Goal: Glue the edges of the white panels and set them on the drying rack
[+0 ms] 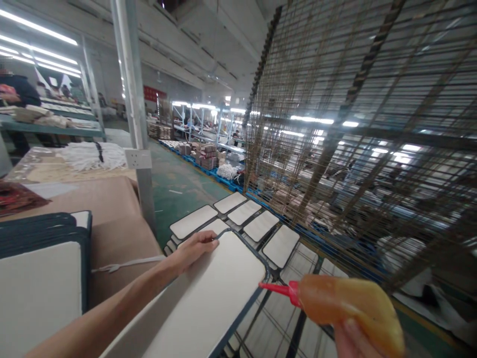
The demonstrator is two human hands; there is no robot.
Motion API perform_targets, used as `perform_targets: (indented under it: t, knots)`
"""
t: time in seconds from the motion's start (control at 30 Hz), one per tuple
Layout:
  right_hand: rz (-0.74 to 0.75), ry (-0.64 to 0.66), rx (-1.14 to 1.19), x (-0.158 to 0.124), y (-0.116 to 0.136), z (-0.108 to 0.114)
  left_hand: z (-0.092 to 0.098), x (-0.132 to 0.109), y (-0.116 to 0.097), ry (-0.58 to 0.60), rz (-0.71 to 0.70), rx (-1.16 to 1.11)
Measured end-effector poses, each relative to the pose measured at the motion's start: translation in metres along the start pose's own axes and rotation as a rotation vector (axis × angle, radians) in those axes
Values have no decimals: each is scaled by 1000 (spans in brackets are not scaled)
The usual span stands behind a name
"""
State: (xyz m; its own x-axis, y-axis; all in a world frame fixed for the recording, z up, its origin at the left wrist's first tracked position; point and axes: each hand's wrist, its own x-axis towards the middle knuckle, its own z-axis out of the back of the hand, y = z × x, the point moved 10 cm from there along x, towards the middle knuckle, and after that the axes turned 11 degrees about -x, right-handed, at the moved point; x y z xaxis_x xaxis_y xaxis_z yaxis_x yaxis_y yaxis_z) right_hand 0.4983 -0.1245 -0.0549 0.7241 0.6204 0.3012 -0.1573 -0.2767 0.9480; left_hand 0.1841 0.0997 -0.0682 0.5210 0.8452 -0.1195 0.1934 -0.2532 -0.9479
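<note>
My left hand (196, 250) grips the far left edge of a white panel (219, 278) with rounded corners and a dark blue rim, its fingers closed over that edge. The panel slants up from the bottom of the view. In my right hand (356, 338) is a squeeze bottle (343, 298) of amber liquid, lying nearly level. Its red nozzle (278, 288) points left, with the tip at or very near the panel's right rim; contact is hard to tell. Below and beyond, similar white panels (261, 225) lie in rows on a wire rack.
A tall wire mesh rack (320, 114) leans up on the right. At left, a stack of dark-rimmed panels (40, 278) sits beside a brown-covered table (115, 214). A metal post (130, 84) with a socket box (138, 159) stands near the green floor (179, 174). A person (18, 89) is at the far left.
</note>
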Motion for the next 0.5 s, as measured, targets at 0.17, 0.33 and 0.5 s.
perform_targets:
  t: [0.17, 0.33, 0.5]
  knots:
    - [-7, 52, 28, 11, 17, -32, 0, -1, 13, -59, 2, -142]
    - [24, 78, 20, 21, 22, -42, 3, -7, 27, -90, 35, -212]
    - [11, 187, 105, 18, 18, -60, 17, -14, 38, -135, 96, -210]
